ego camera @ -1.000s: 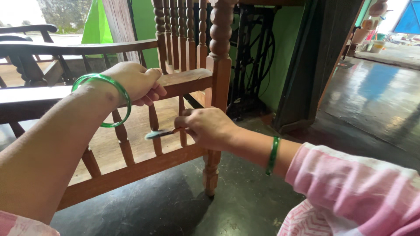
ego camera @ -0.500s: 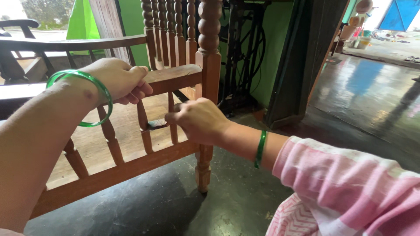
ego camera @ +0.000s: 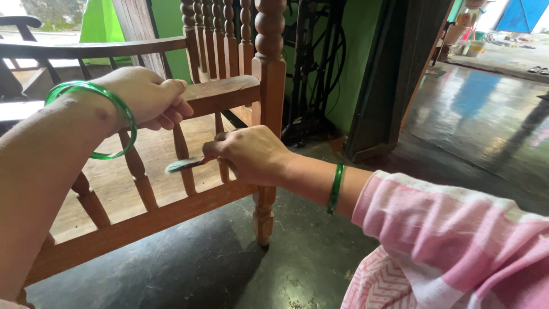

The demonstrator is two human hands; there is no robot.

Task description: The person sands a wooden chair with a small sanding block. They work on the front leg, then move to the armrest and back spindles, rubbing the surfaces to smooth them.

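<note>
The person is wearing a pink and white striped sleeve (ego camera: pixel 457 240) over the right arm and 2 glossy green bangles, a wider translucent hoop (ego camera: pixel 94 120) circling the left wrist and a narrower band (ego camera: pixel 335 189) circling the right wrist.

Dark, scuffed concrete floor (ego camera: pixel 200 269) in the foreground, turning glossy and reflective toward the open doorway at right. Bright green wall (ego camera: pixel 349 86) behind a black treadle sewing-machine stand (ego camera: pixel 320 68). Dark wooden door frame (ego camera: pixel 394 74) leaning right of it. Daylight comes in upper left, past another dark wooden chair (ego camera: pixel 23 51), and from outside at upper right.
</note>
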